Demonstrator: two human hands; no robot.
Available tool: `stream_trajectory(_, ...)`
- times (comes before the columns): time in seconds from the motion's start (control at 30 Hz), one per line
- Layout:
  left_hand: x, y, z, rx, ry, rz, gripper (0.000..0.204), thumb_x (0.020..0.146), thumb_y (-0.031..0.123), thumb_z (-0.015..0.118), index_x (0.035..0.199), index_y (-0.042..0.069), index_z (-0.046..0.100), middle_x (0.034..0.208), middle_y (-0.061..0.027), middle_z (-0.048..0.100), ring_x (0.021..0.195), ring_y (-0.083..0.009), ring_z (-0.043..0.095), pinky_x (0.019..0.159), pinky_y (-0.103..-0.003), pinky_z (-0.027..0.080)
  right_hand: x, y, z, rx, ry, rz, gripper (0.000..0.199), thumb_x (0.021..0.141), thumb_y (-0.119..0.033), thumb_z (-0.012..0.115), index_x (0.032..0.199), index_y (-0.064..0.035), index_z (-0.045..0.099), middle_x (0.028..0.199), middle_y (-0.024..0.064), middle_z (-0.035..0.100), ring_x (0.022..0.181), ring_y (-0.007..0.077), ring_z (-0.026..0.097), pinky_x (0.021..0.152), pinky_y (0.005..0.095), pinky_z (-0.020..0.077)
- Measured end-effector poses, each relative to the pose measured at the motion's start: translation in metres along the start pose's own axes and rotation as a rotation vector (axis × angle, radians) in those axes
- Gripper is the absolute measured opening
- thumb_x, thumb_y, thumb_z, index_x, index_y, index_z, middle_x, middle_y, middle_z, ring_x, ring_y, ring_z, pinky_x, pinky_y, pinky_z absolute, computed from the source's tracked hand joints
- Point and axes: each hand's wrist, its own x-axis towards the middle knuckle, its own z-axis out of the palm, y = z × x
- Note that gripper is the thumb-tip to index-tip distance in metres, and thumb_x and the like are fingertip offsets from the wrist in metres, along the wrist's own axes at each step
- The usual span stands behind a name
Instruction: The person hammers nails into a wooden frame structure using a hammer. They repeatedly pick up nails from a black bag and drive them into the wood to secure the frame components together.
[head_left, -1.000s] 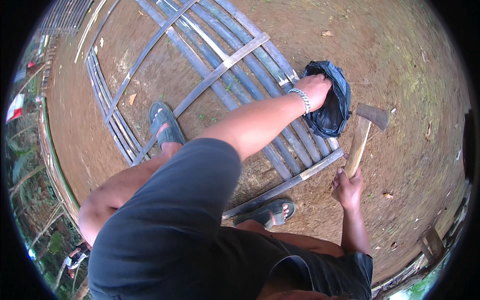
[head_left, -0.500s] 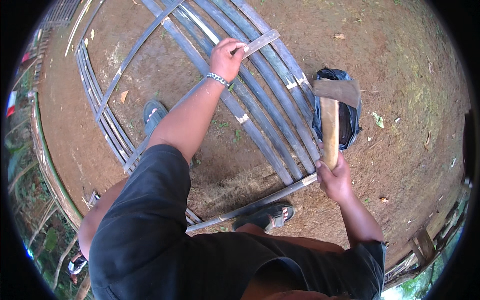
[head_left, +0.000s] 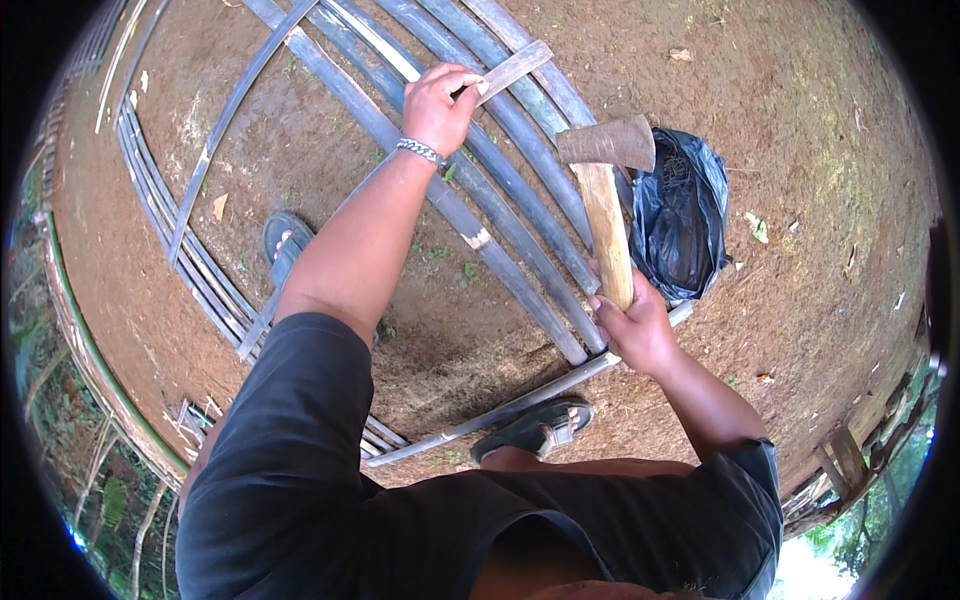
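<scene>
My left hand (head_left: pixel 440 100), with a beaded bracelet at the wrist, grips the end of a flat cross slat (head_left: pixel 512 68) lying over a frame of long grey bamboo strips (head_left: pixel 480 190) on bare earth. My right hand (head_left: pixel 632 325) holds a hatchet (head_left: pixel 605 190) by its pale wooden handle. The rusty head points up over the strips, beside a black plastic bag (head_left: pixel 685 215). The head hangs a little to the right of my left hand.
My sandalled feet (head_left: pixel 285 245) (head_left: pixel 535 430) stand on and beside the frame. Another bundle of strips (head_left: pixel 190 260) lies at the left. A bamboo fence (head_left: pixel 90 370) and greenery run along the left edge; wooden pieces (head_left: pixel 845 455) sit at the lower right.
My left hand left the black bag and went to the cross slat at the top. My right hand raised the hatchet from the ground up over the strips.
</scene>
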Motion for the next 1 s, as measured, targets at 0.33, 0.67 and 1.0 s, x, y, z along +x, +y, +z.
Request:
stream_trajectory(0.33, -0.005, 0.007, -0.001, 0.161, 0.097, 0.147, 0.012, 0.086, 0.017, 0.073, 0.097, 0.012, 0.075, 0.106, -0.003, 0.072, 0.103, -0.0259, 0.067, 0.09, -0.04, 0.047, 0.019, -0.005, 0.0, -0.236, 0.049, -0.049, 0.042, 0.098, -0.019, 0.064, 0.135, -0.0009, 0.054, 0.104, 0.0189, 0.071, 0.094, 0.0297, 0.07, 0.084, 0.0395, 0.053)
stream_trajectory(0.67, -0.008, 0.012, 0.0, 0.148, 0.101, 0.11, 0.009, 0.085, 0.019, 0.073, 0.089, 0.013, 0.077, 0.101, 0.0018, 0.071, 0.101, -0.0216, 0.065, 0.091, -0.039, 0.044, 0.101, -0.021, 0.039, -0.609, 0.323, -0.528, 0.051, 0.102, -0.019, 0.056, 0.147, -0.0059, 0.038, 0.111, 0.0324, 0.067, 0.102, 0.0535, 0.064, 0.089, 0.056, 0.0526)
stream_trajectory(1.0, -0.008, 0.011, -0.003, 0.146, 0.048, 0.066, 0.011, 0.086, 0.022, 0.071, 0.09, 0.014, 0.078, 0.103, 0.0022, 0.071, 0.104, -0.0211, 0.064, 0.094, -0.04, 0.043, 0.11, -0.029, 0.044, -0.657, 0.314, -0.445, 0.052, 0.101, -0.019, 0.057, 0.149, -0.0076, 0.04, 0.107, 0.0338, 0.068, 0.1, 0.0516, 0.065, 0.085, 0.0556, 0.0528)
